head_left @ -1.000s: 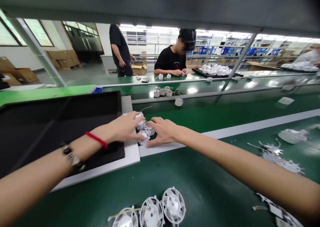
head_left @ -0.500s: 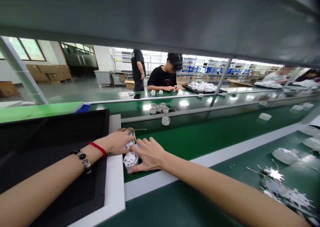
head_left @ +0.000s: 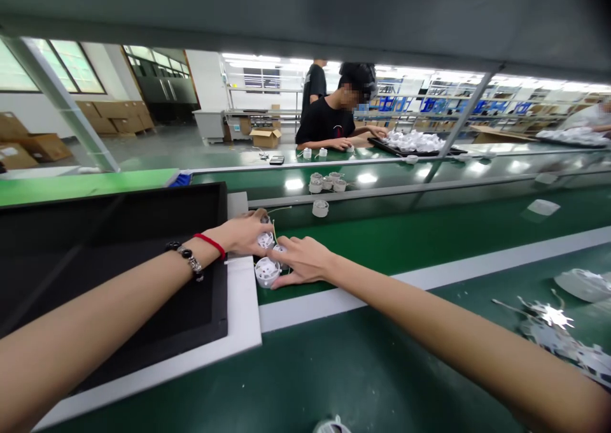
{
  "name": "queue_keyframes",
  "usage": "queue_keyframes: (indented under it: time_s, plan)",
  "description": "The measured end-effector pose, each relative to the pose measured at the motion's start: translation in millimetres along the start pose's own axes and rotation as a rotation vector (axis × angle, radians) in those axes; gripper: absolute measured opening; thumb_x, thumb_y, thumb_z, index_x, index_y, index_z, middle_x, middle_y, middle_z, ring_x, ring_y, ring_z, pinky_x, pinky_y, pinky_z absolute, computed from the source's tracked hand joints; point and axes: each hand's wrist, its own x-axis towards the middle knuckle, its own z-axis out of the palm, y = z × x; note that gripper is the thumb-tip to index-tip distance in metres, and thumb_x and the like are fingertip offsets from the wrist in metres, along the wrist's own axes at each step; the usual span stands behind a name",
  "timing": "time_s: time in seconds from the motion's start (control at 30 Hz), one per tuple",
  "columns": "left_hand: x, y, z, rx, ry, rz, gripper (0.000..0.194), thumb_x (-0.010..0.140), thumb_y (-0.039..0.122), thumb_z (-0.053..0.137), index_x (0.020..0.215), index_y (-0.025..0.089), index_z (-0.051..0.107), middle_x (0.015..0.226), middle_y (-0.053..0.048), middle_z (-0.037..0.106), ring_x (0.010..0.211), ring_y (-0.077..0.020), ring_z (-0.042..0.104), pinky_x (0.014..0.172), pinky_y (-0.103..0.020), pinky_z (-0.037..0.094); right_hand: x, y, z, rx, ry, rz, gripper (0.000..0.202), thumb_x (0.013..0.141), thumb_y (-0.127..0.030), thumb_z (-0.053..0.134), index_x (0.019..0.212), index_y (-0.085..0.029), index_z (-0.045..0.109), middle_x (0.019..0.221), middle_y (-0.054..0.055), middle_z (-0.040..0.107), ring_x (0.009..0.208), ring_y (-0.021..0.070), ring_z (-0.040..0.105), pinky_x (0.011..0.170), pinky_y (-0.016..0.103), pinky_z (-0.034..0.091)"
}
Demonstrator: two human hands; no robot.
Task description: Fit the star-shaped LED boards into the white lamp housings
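Black tray [head_left: 119, 235] far left, white board [head_left: 243, 305] beside it; left hand [head_left: 249, 232] curls over round white parts [head_left: 267, 271] clustered just beside the board's edge on the green counter [head_left: 391, 229]; right hand [head_left: 305, 259] cups their other side, thumb at the nearest; cannot tell whether either grips; metal plates [head_left: 554, 332] lie far right.

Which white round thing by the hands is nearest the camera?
The white round part beside the right hand's thumb; the others there sit farther back.
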Motion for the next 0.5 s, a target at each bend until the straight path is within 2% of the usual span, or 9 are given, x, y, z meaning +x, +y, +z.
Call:
queue_keyframes:
  time_s: [0.17,0.27,0.33,0.4,0.5]
  plan:
    - [-14,8,-29.2,0.029,0.057,-0.02,0.047,0.097,0.046,0.073,0.135,0.019,0.062,0.148,-0.014,0.056,0.124,-0.032,0.062,0.101,-0.054,0.057,-10,-1,-14,0.041,-0.063,0.032,0.072,0.103,-0.076,0.034,0.146,-0.021,0.051,0.127,0.018,0.065,0.097,0.0312,0.072,0.07,0.035,0.049]
    - [-40,22,-52.8,0.04,0.09,-0.03,0.049,0.092,0.048,0.075,0.129,0.018,0.068,0.148,-0.02,0.054,0.122,-0.0382,0.064,0.1,-0.056,0.056,-9,-5,-22,0.069,-0.107,0.064,0.082,0.099,-0.082,0.038,0.151,-0.019,0.045,0.122,0.018,0.068,0.09,0.0323,0.074,0.07,0.036,0.051]
    - [-69,33,-67.3,0.043,0.098,-0.026,0.047,0.09,0.05,0.073,0.123,0.017,0.072,0.148,-0.025,0.053,0.119,-0.0442,0.067,0.099,-0.059,0.057,-5,-10,-26,0.081,-0.139,0.071,0.091,0.094,-0.088,0.039,0.157,-0.023,0.038,0.125,0.019,0.068,0.089,0.0343,0.076,0.07,0.038,0.052]
    - [-104,45,-75.7,0.044,0.081,-0.024,0.046,0.087,0.051,0.073,0.119,0.018,0.075,0.152,-0.027,0.05,0.121,-0.0481,0.067,0.099,-0.062,0.056,0,-16,-28,0.084,-0.166,0.076,0.091,0.093,-0.089,0.038,0.159,-0.026,0.037,0.128,0.02,0.069,0.088,0.0359,0.077,0.071,0.039,0.053]
    - [-164,62,-69.0,0.016,0.002,-0.024,0.044,0.083,0.051,0.073,0.119,0.024,0.078,0.154,-0.027,0.052,0.121,-0.0497,0.068,0.094,-0.064,0.06,7,-23,-27,0.077,-0.171,0.092,0.083,0.098,-0.083,0.038,0.156,-0.024,0.042,0.127,0.021,0.07,0.09,0.037,0.077,0.072,0.039,0.053]
